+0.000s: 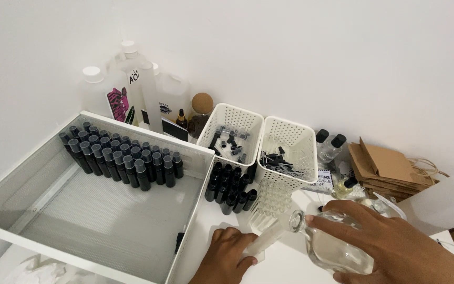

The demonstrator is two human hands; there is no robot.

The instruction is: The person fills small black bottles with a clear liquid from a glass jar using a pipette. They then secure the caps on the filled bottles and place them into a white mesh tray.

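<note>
Here the right hand (390, 239) is wrapped over a clear glass bottle (332, 247) with a rounded, smooth body and a short neck; the bottle is tipped so that its open mouth points left, low over the white tabletop (290, 263) at the bottom right of the view. The left hand (227, 257) is closed round a slim, frosted, translucent tube (269, 236), which slants up toward the bottle's mouth; whether the two touch cannot be told.

Just behind the tube stands a block of small clear glass vials (274, 197), packed close together. To their left is a cluster of small black bottles (230, 186) standing on the table against the wall of a large white tray (106, 221), whose floor is fine perforated mesh. In the tray's far corner stand rows of black bottles with grey caps (122, 155).

Two white plastic baskets with dotted, perforated walls sit further back: the left basket (230, 131) holds loose black caps, the right basket (288, 152) holds black spray tops with thin white stems. Tall white plastic jugs (137, 89) line the wall, and beside them stands a glass jar with a round cork stopper (202, 108). At the right lies a stack of brown paper bags (387, 168), folded flat.
</note>
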